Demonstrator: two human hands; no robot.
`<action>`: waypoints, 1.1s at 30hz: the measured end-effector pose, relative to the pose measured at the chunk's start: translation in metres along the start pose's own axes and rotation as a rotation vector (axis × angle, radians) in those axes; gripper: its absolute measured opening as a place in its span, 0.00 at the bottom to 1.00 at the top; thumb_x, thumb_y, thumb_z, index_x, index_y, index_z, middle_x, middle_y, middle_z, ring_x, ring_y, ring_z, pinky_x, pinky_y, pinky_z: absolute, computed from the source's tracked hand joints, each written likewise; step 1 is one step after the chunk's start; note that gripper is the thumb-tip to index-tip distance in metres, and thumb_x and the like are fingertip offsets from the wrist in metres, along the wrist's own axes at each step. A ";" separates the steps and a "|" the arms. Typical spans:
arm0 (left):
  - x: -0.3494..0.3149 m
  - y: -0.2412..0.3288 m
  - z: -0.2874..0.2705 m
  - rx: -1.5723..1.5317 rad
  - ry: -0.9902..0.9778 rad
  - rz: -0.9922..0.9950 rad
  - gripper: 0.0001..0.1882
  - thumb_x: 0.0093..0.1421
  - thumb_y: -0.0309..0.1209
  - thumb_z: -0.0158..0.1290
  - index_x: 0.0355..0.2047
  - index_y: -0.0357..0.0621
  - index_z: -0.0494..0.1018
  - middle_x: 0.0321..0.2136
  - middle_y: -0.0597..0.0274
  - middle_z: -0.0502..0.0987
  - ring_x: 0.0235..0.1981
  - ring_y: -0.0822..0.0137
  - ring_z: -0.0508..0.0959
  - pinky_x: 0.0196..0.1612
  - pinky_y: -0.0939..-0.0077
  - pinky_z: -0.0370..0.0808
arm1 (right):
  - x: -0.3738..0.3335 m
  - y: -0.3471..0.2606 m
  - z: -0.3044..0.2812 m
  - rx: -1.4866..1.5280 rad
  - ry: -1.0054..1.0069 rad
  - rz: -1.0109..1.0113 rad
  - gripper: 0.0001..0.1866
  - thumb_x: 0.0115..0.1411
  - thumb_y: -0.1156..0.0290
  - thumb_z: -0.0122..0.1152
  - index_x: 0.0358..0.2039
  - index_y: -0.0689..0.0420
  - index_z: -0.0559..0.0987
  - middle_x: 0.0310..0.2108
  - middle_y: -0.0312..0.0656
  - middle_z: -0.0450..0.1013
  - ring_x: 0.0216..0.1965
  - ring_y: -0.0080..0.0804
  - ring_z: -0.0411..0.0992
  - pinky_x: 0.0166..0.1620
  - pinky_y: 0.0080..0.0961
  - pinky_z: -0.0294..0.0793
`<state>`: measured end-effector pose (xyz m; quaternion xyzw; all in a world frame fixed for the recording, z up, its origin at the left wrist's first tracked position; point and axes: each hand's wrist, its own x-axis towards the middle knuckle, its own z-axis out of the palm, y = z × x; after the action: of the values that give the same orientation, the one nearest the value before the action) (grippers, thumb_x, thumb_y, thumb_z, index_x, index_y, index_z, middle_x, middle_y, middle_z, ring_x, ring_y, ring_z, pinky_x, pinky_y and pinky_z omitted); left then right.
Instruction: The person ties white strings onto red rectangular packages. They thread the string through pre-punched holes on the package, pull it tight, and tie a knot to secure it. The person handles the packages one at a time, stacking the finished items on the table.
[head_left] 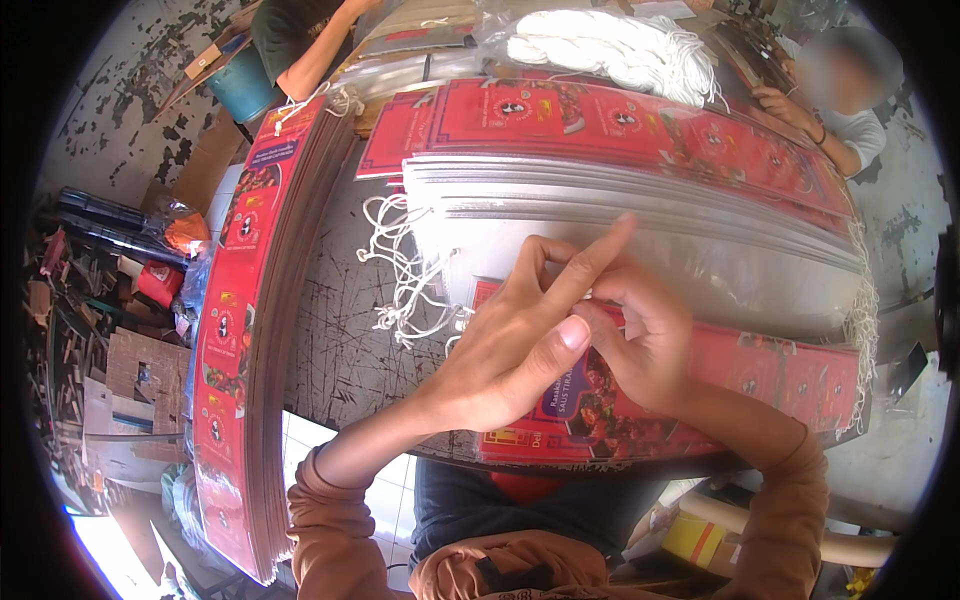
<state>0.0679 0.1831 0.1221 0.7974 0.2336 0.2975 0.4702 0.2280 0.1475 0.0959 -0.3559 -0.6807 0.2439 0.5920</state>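
My left hand [510, 350] and my right hand [645, 335] meet over the front of the table, overlapping at the fingertips. The left hand's index finger and thumb are stretched out and apart, with another finger bent. My right hand is closed in a pinch beside the left thumb; a tiny white bit shows there, too small to name. Beneath them lies a red printed strip banner [590, 440] with food pictures. Behind it is a fanned stack of strip banners, their pale backs [700, 260] upward. White knotted cords [405, 260] hang from the stack's left end.
A tall pile of red banners [225, 340] runs along the left. More red banners [620, 120] lie behind the pale stack, below a bundle of white cord [610, 50]. One person's arm [310, 75] is at the far left, another person's hand [785, 105] at the far right.
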 end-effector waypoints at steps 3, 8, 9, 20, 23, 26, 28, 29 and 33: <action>-0.002 0.007 0.000 -0.031 0.052 0.020 0.46 0.59 0.65 0.30 0.64 0.38 0.55 0.38 0.55 0.63 0.41 0.63 0.63 0.43 0.71 0.62 | 0.000 0.000 -0.001 0.062 0.016 0.043 0.03 0.56 0.82 0.59 0.31 0.63 0.76 0.30 0.41 0.71 0.31 0.24 0.70 0.33 0.20 0.69; -0.007 0.011 -0.029 0.008 0.003 0.096 0.25 0.61 0.49 0.45 0.35 0.36 0.74 0.33 0.56 0.72 0.32 0.66 0.72 0.35 0.74 0.70 | 0.000 0.003 -0.002 0.186 0.135 0.141 0.04 0.54 0.83 0.57 0.31 0.61 0.77 0.30 0.42 0.69 0.35 0.25 0.67 0.34 0.20 0.67; -0.008 0.011 -0.037 -0.078 -0.125 0.049 0.25 0.63 0.47 0.43 0.30 0.35 0.76 0.28 0.57 0.75 0.26 0.67 0.75 0.31 0.77 0.71 | -0.001 0.001 -0.004 0.038 0.077 0.053 0.05 0.54 0.82 0.58 0.31 0.60 0.78 0.31 0.41 0.69 0.34 0.25 0.68 0.34 0.21 0.67; -0.027 0.011 -0.058 0.131 -0.208 -0.038 0.18 0.64 0.38 0.51 0.26 0.35 0.78 0.19 0.59 0.78 0.22 0.72 0.79 0.26 0.77 0.76 | -0.011 -0.015 0.004 -0.304 -0.430 -0.585 0.07 0.48 0.74 0.64 0.31 0.53 0.80 0.27 0.35 0.70 0.22 0.25 0.69 0.25 0.24 0.68; -0.030 0.022 -0.056 -0.209 0.029 -0.133 0.17 0.65 0.36 0.49 0.26 0.34 0.77 0.22 0.58 0.79 0.23 0.71 0.80 0.27 0.76 0.77 | -0.011 -0.008 -0.001 -0.314 -0.217 -0.502 0.14 0.42 0.76 0.68 0.33 0.53 0.81 0.39 0.39 0.70 0.30 0.27 0.70 0.29 0.27 0.68; -0.047 0.016 -0.048 -0.254 0.042 -0.143 0.21 0.67 0.37 0.45 0.28 0.31 0.77 0.24 0.55 0.79 0.24 0.69 0.80 0.29 0.75 0.79 | -0.007 -0.013 -0.004 -0.390 -0.169 -0.541 0.14 0.40 0.74 0.69 0.32 0.52 0.82 0.38 0.38 0.71 0.30 0.28 0.70 0.31 0.27 0.68; -0.059 0.010 -0.035 -0.216 0.038 -0.164 0.24 0.68 0.40 0.43 0.28 0.29 0.76 0.25 0.53 0.80 0.25 0.66 0.81 0.29 0.75 0.79 | -0.004 -0.020 -0.007 -0.423 -0.358 -0.694 0.12 0.43 0.70 0.68 0.31 0.50 0.81 0.38 0.37 0.71 0.30 0.23 0.70 0.36 0.24 0.68; -0.060 0.010 -0.032 -0.166 -0.007 -0.136 0.24 0.68 0.41 0.42 0.29 0.29 0.76 0.26 0.51 0.80 0.26 0.63 0.82 0.31 0.74 0.79 | -0.010 -0.021 -0.001 -0.499 -0.326 -0.799 0.11 0.43 0.70 0.66 0.30 0.49 0.80 0.39 0.36 0.70 0.30 0.20 0.70 0.39 0.22 0.69; -0.054 -0.006 -0.020 -0.276 -0.060 -0.129 0.15 0.66 0.34 0.48 0.34 0.32 0.75 0.25 0.62 0.77 0.24 0.75 0.75 0.26 0.81 0.72 | -0.017 -0.012 0.010 -0.535 -0.303 -0.957 0.12 0.41 0.74 0.68 0.29 0.46 0.80 0.36 0.35 0.70 0.31 0.22 0.69 0.36 0.24 0.70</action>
<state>0.0145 0.1625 0.1109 0.7169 0.2272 0.2720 0.6003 0.2170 0.1278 0.0931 -0.1061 -0.8815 -0.1841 0.4216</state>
